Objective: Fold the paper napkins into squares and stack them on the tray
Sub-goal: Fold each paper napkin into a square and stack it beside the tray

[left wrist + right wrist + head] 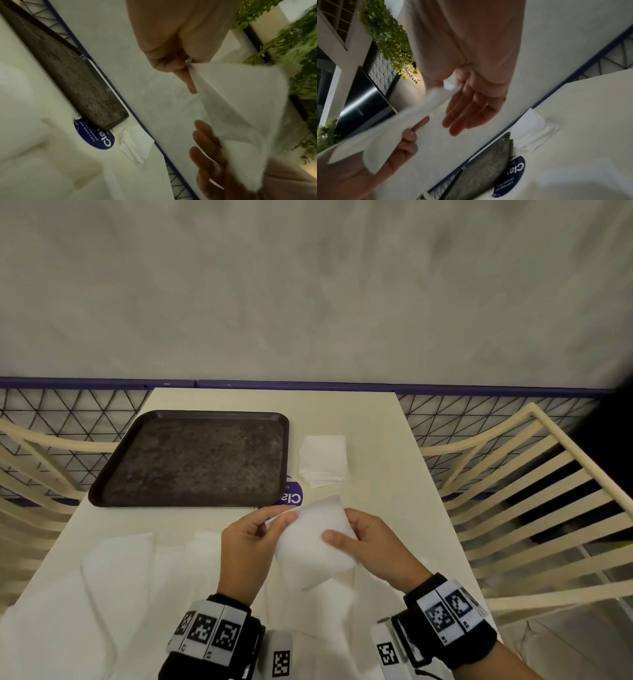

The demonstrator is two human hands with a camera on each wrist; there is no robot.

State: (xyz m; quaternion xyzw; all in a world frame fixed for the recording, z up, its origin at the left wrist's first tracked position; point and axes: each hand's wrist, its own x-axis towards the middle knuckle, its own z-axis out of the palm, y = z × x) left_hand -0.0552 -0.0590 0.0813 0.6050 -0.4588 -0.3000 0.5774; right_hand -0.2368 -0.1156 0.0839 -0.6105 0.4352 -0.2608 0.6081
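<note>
I hold one white paper napkin (315,546) in the air over the near part of the table, with both hands. My left hand (274,522) pinches its upper left edge between thumb and fingers. My right hand (342,537) has its thumb on top of the napkin and its fingers underneath. The left wrist view shows the pinch (188,63) and the napkin (240,101) spreading from it. A dark brown tray (191,460) lies at the back left, its pebbled floor bare. A small stack of folded napkins (323,460) sits on the table just right of the tray.
Unfolded white napkins (120,570) lie spread over the near table. A round blue sticker (291,498) shows at the tray's near right corner. Cream slatted chairs (534,508) flank the table, and a black mesh fence with a blue rail (308,385) runs behind it.
</note>
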